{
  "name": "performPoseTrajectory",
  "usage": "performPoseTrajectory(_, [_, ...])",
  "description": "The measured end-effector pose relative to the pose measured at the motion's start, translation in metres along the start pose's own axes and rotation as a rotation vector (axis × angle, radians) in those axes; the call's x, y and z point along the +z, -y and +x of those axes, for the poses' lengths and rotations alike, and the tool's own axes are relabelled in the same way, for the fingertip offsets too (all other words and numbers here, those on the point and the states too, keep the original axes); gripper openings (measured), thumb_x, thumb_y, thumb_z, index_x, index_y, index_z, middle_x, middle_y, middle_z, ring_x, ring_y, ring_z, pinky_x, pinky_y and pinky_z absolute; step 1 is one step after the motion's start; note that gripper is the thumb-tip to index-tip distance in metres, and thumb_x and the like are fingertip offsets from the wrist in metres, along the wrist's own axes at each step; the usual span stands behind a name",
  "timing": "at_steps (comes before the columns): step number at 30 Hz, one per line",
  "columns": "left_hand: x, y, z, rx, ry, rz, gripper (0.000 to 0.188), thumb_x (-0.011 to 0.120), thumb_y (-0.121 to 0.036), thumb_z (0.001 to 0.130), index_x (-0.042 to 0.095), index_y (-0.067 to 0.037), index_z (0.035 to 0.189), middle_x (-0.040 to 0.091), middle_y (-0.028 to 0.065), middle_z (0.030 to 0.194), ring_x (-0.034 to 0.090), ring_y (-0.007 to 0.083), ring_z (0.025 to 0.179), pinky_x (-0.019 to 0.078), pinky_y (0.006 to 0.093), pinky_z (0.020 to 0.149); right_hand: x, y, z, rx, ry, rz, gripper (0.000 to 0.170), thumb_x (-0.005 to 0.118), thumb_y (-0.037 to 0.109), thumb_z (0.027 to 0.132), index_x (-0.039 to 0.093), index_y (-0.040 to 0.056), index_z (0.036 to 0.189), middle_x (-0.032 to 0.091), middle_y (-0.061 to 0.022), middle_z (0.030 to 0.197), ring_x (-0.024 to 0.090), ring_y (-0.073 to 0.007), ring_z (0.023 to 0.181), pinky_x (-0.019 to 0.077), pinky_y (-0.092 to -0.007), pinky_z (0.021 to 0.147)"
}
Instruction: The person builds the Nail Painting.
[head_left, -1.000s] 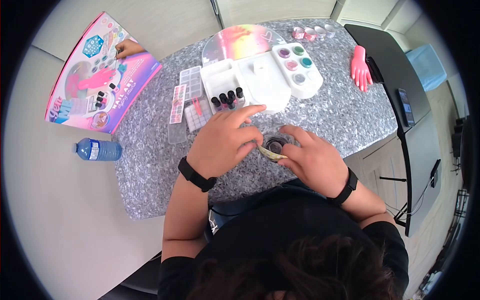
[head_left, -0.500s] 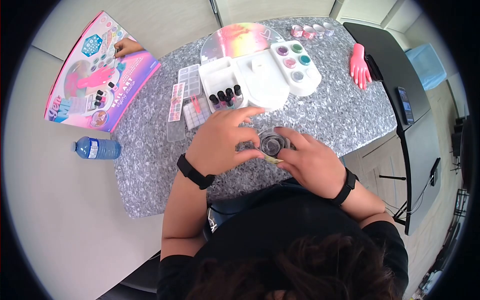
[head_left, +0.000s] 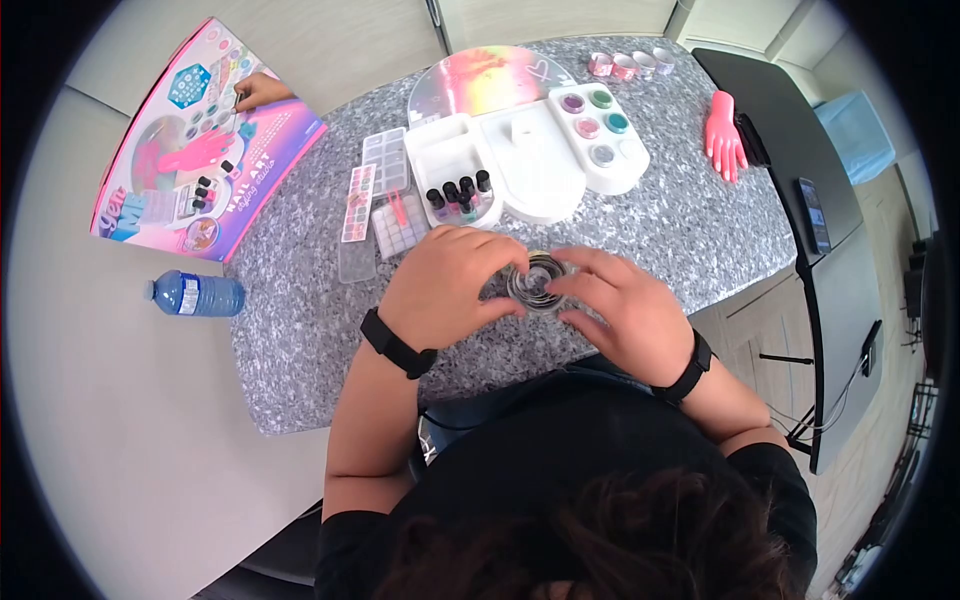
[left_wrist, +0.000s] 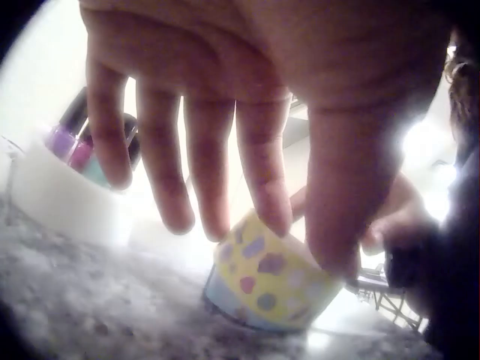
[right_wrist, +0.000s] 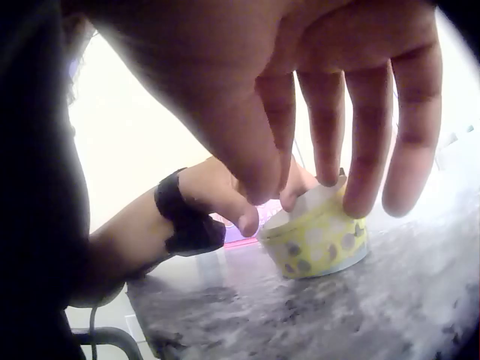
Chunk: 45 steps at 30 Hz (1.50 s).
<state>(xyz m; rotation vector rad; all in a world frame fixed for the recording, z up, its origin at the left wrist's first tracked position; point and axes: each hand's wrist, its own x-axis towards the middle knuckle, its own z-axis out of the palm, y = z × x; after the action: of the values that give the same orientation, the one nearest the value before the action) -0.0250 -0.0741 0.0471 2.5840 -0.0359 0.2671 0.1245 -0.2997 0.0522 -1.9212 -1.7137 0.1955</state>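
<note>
A loosely coiled roll of patterned tape (head_left: pixel 539 270) stands on the speckled tabletop between my hands. In the left wrist view the roll (left_wrist: pixel 270 281) has a yellow and pale-blue outer face with coloured spots. My left hand (head_left: pixel 450 278) holds it at the left, thumb and index finger bent about its edge. From the other side, the fairly straight fingers of my right hand (head_left: pixel 630 310) reach over the coil, with one fingertip at its open centre. The right thumb sits apart from that fingertip, by the near edge of the roll (right_wrist: pixel 319 247).
Beyond the hands stands a white nail-art station (head_left: pixel 545 205) with nail polish bottles (head_left: pixel 460 195) and glitter pots (head_left: pixel 600 125). Clear cases (head_left: pixel 385 160) lie left. Several small rolls (head_left: pixel 625 66) and a pink model hand (head_left: pixel 723 140) are farther off. A water bottle (head_left: pixel 198 294) lies left.
The strip's loose end, earlier pulled out toward the body between both hands, now lies round the coil. The right fingers have spread, and the left fingers have shifted along the roll's edge.
</note>
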Motion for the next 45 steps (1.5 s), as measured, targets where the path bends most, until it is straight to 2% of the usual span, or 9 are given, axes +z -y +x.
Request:
performPoseTrajectory(8, [0.007, 0.001, 0.002, -0.032, -0.005, -0.009, 0.058, 0.091, -0.032, 0.077, 0.072, -0.013, 0.129, 0.076, 0.0079, 0.126, 0.069, 0.0316, 0.119, 0.0510, 0.0457, 0.102, 0.010, -0.006, 0.005, 0.034, 0.015, -0.032, 0.053, 0.079, 0.013, 0.089, 0.064, 0.0109, 0.139, 0.066, -0.0104, 0.144, 0.068, -0.0357, 0.123, 0.0581, -0.0449, 0.099])
performPoseTrajectory(17, [0.015, 0.003, 0.001, 0.089, -0.057, 0.058, 0.024, 0.087, -0.021, 0.080, 0.080, -0.015, 0.102, 0.074, 0.0046, 0.130, 0.070, 0.0271, 0.115, 0.0518, 0.0436, 0.099, 0.015, -0.008, 0.014, 0.164, 0.047, 0.098, 0.052, 0.081, 0.009, 0.086, 0.059, 0.0070, 0.133, 0.070, -0.0178, 0.122, 0.069, -0.0403, 0.112, 0.0569, -0.0476, 0.093])
performPoseTrajectory(20, [0.009, 0.004, 0.001, 0.028, -0.071, 0.056, 0.015, 0.085, -0.015, 0.082, 0.080, -0.012, 0.096, 0.074, 0.0031, 0.129, 0.070, 0.0282, 0.113, 0.0531, 0.0437, 0.098, 0.017, -0.010, 0.026, 0.056, -0.118, 0.215, 0.049, 0.080, 0.004, 0.086, 0.059, 0.0054, 0.131, 0.070, -0.0181, 0.118, 0.069, -0.0398, 0.110, 0.0566, -0.0449, 0.092])
performPoseTrajectory(22, [0.005, 0.009, 0.003, -0.009, -0.242, -0.073, 0.015, 0.085, -0.008, 0.083, 0.080, -0.010, 0.096, 0.075, 0.0049, 0.129, 0.071, 0.0281, 0.113, 0.0552, 0.0421, 0.097, 0.013, -0.011, 0.039, 0.070, -0.232, 0.410, 0.046, 0.079, 0.002, 0.087, 0.058, 0.0043, 0.128, 0.069, -0.0172, 0.116, 0.070, -0.0378, 0.109, 0.0562, -0.0426, 0.092])
performPoseTrajectory(25, [-0.001, 0.009, 0.007, -0.021, -0.465, -0.149, 0.016, 0.085, -0.010, 0.085, 0.079, -0.011, 0.099, 0.074, 0.0050, 0.128, 0.072, 0.0281, 0.108, 0.0581, 0.0410, 0.091, -0.003, -0.009, 0.072, -0.046, -0.280, 0.388, 0.044, 0.078, 0.004, 0.087, 0.058, 0.0049, 0.127, 0.069, -0.0165, 0.114, 0.071, -0.0367, 0.106, 0.0567, -0.0417, 0.090])
performPoseTrajectory(28, [-0.007, 0.016, 0.008, -0.042, -0.670, 0.023, 0.017, 0.086, -0.008, 0.084, 0.079, -0.008, 0.101, 0.074, 0.0070, 0.131, 0.073, 0.0282, 0.110, 0.0578, 0.0405, 0.093, -0.013, -0.010, 0.115, -0.199, -0.303, 0.330, 0.046, 0.077, 0.006, 0.088, 0.057, 0.0052, 0.129, 0.070, -0.0164, 0.113, 0.071, -0.0387, 0.105, 0.0570, -0.0422, 0.089])
performPoseTrajectory(32, [-0.016, 0.027, 0.008, -0.173, -0.795, 0.013, 0.026, 0.084, -0.013, 0.086, 0.078, -0.010, 0.111, 0.072, 0.0096, 0.137, 0.070, 0.0311, 0.118, 0.0555, 0.0430, 0.100, -0.016, -0.027, 0.174, -0.352, -0.282, 0.274, 0.047, 0.075, 0.011, 0.088, 0.056, 0.0041, 0.131, 0.071, -0.0196, 0.114, 0.071, -0.0408, 0.106, 0.0567, -0.0453, 0.091])
performPoseTrajectory(39, [-0.017, 0.055, -0.003, -0.460, -0.933, -0.105, 0.023, 0.074, -0.015, 0.098, 0.075, -0.007, 0.120, 0.072, 0.0118, 0.137, 0.070, 0.0265, 0.115, 0.0541, 0.0390, 0.098, 0.018, -0.061, 0.224, -0.185, 0.006, 0.171, 0.055, 0.082, 0.016, 0.082, 0.060, 0.0063, 0.132, 0.073, -0.0228, 0.112, 0.071, -0.0391, 0.107, 0.0567, -0.0451, 0.094])
performPoseTrajectory(45, [-0.013, 0.054, -0.003, -0.441, -0.871, -0.036, 0.024, 0.073, -0.015, 0.100, 0.074, -0.007, 0.123, 0.072, 0.0115, 0.136, 0.069, 0.0248, 0.114, 0.0542, 0.0388, 0.098, 0.018, -0.048, 0.226, -0.071, 0.205, 0.218, 0.058, 0.093, 0.025, 0.079, 0.065, 0.0070, 0.127, 0.074, -0.0175, 0.112, 0.071, -0.0333, 0.112, 0.0547, -0.0417, 0.098])
